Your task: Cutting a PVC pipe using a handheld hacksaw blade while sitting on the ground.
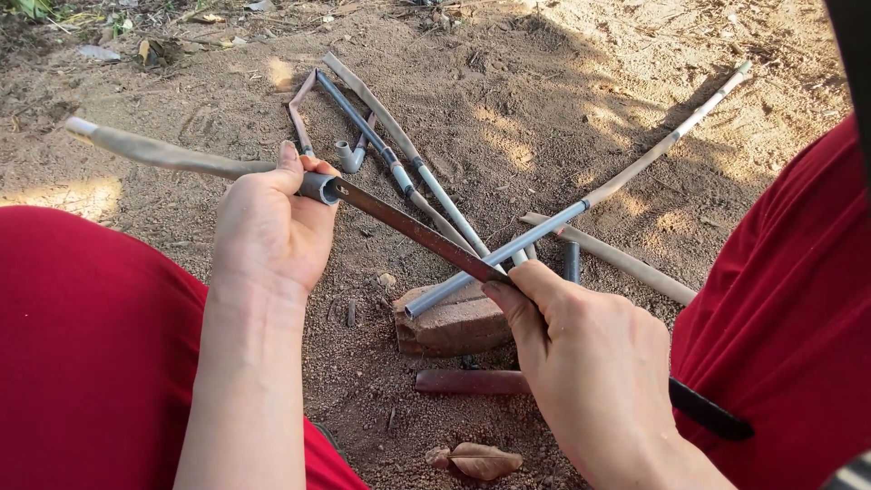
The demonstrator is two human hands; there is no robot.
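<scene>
On bare sandy ground, between two red-clothed knees, both hands work at one pipe. Left hand [272, 231]: grip closed around the end of a long grey-tan pipe [172, 156], thumb up along its top, fingers wrapped under. Pipe runs off to the upper left, dusty, with a pale tip at the far end; its cut end sits at the thumb.

Right hand [590, 372]: grip closed on a hacksaw blade [408, 227], a flat rusty-brown strip, forefinger laid along its upper edge. Blade runs diagonally up-left from this hand and its far end meets the pipe's cut end, touching it just beside the left thumb. A black handle end [712, 413] sticks out behind the right hand, toward the right knee.

Below the blade, a worn brick [454, 322] lies on the dirt. A grey pipe [581, 210] rests with its lower end on the brick and rises to the upper right, where it turns tan with a pale tip. Two more jointed grey pipes [399, 163] lie side by side from the upper middle down toward the brick, passing under the blade. A short elbow fitting [349, 156] lies near them, just beside the left thumb in view. A tan pipe length [617, 259] lies to the right of the brick; a short reddish-brown piece [472, 381] lies in front of it, partly hidden by the right hand. A dry leaf [481, 460] lies near the bottom edge.
</scene>
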